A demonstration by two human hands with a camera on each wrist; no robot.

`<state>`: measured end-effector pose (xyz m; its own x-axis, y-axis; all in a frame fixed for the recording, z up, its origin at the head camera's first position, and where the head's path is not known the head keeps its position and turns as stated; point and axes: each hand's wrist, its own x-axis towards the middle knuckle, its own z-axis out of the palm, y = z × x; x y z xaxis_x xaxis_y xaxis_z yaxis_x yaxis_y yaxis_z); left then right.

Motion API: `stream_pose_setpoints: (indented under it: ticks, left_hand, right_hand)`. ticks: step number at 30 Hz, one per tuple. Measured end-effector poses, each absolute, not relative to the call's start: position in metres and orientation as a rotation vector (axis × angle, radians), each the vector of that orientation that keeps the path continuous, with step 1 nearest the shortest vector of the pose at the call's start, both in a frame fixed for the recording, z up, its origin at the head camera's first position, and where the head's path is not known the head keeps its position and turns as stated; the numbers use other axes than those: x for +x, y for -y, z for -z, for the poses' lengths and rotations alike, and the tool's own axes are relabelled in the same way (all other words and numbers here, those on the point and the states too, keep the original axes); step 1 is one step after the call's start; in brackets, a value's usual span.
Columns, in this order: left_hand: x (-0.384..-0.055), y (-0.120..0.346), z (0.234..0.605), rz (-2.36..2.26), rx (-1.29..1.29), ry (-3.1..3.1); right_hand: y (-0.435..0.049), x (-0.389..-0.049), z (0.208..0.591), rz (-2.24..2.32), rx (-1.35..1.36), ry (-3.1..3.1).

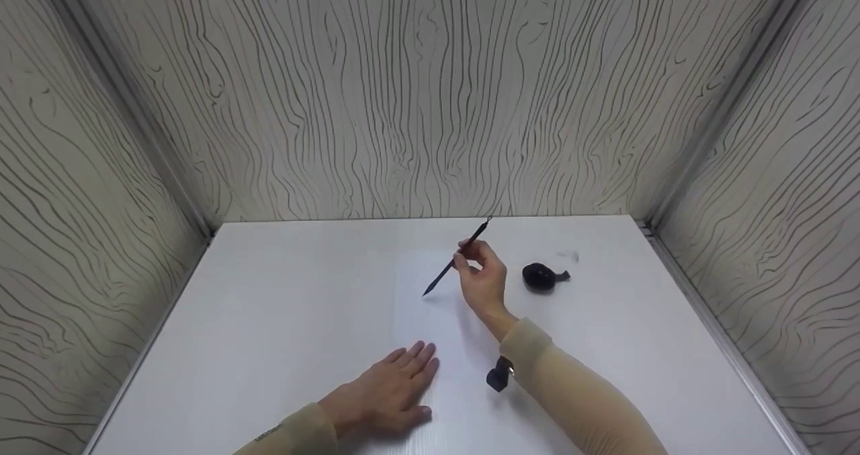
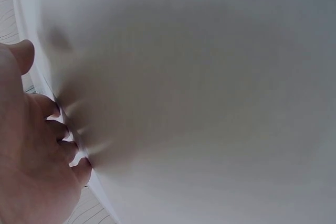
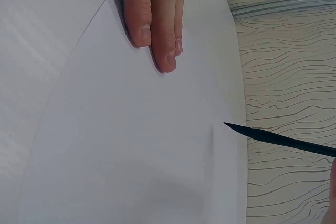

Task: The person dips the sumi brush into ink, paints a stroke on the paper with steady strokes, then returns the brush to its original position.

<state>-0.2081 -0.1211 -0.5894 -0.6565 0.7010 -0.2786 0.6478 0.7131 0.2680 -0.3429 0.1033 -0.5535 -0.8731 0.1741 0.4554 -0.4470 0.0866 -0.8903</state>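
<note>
A dark ink brush (image 1: 441, 277) is pinched between the thumb and fingers of my right hand (image 1: 485, 283). Its pointed tip, seen in the right wrist view on the brush (image 3: 273, 138), hangs above a white sheet of paper (image 3: 115, 114), apart from it. My left hand (image 1: 390, 393) lies palm down with its fingers straight, the fingertips (image 3: 167, 61) resting on the sheet. To the right of my right hand stands a round black dish (image 1: 538, 277) with a short handle; its contents cannot be made out.
A small dark object (image 1: 497, 378), partly hidden by the right forearm, sits on the white table (image 1: 282, 294). Faint grey smudges (image 1: 570, 256) mark the surface behind the dish. Wood-grain patterned panels (image 1: 403, 92) enclose the back and both sides.
</note>
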Motion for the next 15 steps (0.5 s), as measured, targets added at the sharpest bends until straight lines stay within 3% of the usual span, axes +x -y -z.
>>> stream_pose_setpoints:
  ticks: [15]
  left_hand:
    - [-0.2103,0.1184,0.5956,-0.225,1.027,-2.553]
  right_hand:
    - [-0.0954,-0.3416,0.5597,-1.821,0.28,1.942]
